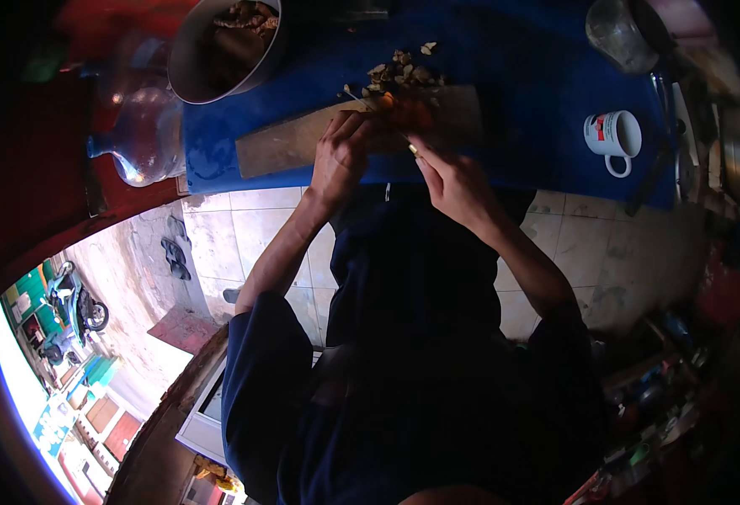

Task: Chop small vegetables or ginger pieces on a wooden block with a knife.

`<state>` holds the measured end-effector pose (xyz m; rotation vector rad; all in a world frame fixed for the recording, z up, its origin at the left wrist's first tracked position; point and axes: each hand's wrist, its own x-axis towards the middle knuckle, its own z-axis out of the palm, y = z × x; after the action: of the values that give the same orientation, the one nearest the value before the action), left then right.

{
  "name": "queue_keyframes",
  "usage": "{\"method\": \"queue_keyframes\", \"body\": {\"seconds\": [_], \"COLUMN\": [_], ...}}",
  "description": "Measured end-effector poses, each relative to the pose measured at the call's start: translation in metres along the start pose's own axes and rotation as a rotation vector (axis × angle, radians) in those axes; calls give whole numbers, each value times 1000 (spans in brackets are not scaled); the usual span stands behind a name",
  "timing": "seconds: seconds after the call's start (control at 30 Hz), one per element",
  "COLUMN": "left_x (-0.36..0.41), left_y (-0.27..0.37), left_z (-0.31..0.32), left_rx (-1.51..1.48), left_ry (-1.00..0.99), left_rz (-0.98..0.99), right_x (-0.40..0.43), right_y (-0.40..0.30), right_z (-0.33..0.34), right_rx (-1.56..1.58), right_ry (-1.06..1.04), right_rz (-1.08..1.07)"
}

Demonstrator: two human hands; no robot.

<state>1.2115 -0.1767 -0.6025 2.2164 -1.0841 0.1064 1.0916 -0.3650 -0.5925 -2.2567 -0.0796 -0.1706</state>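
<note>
A wooden board [288, 142] lies on the blue tabletop [528, 126] before me. My right hand [461, 186] grips a knife by its handle [414, 150], the thin blade pointing up and left across the board. My left hand [343, 151] has its fingers bent down at the blade; whether it pinches a piece is hidden. Orange slices [411, 110] lie on the board just beyond the blade, partly in shadow. Behind the board sits a loose pile of pale and brown root pieces [408, 74], with one small piece [429, 48] farther back.
A pot [269, 72] holding brown roots stands at the back left, beside clear plastic bottles [149, 136]. To the right are a white printed mug [611, 134] and a glass jar [622, 38]. More utensils [686, 126] line the table's right edge.
</note>
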Motion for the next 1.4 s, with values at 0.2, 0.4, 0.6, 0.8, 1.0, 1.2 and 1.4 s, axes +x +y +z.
{"method": "queue_keyframes", "body": {"seconds": [0.2,0.4,0.6,0.8,1.0,1.2,1.4], "left_x": [-2,-6,2,-5,-1,-5,4], "left_y": [-3,-2,-4,-6,1,-5,0], "left_z": [4,6,6,5,5,6,5], "left_rx": [3,20,5,-15,-17,-10,-32], "left_ry": [40,55,54,94,48,49,62], "left_rz": [-22,-30,-7,-27,-25,-49,-35], "right_x": [-19,-1,-13,-5,2,-22,8], "right_y": [7,-1,-3,-18,7,-17,3], "right_z": [0,-8,-10,-22,4,-25,9], "right_rx": [-104,106,-67,12,-34,-40,-50], "right_ry": [-11,73,-54,-90,-85,-122,6], "right_rz": [-14,-99,45,50,106,94,41]}}
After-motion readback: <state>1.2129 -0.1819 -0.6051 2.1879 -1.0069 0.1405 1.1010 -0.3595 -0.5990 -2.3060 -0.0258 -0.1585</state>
